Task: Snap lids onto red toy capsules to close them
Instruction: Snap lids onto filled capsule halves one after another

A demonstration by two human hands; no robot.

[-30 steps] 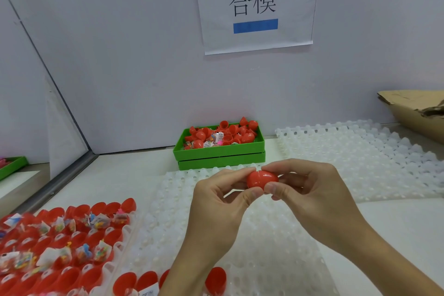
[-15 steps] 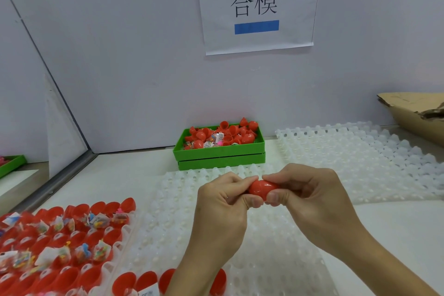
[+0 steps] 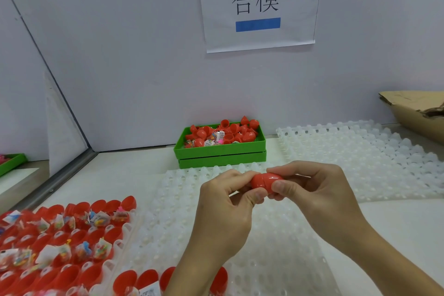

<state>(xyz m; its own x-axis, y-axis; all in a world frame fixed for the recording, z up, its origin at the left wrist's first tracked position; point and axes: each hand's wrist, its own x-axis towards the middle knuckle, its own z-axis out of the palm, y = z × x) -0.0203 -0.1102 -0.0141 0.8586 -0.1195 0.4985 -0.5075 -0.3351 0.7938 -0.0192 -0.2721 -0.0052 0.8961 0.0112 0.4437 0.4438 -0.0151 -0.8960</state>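
Note:
A red toy capsule (image 3: 264, 181) lies sideways between my two hands, above a white dimpled tray (image 3: 153, 235). My left hand (image 3: 230, 202) pinches its left end with thumb and curled fingers. My right hand (image 3: 310, 190) grips the right end, thumb in front. The two halves look joined, with a seam visible near the middle. Several open red capsule halves (image 3: 72, 247) holding small wrapped toys stand in a tray at the lower left. More open halves (image 3: 141, 281) show along the bottom edge.
A green bin (image 3: 221, 149) of loose red lids and toy packets sits against the back wall. A second white dimpled tray (image 3: 360, 158) lies at the right, with a cardboard box (image 3: 418, 110) beyond it. A paper sign (image 3: 258, 5) hangs on the wall.
Both hands have squeezed in closer on the capsule and dropped slightly. The capsule's halves now sit pressed together.

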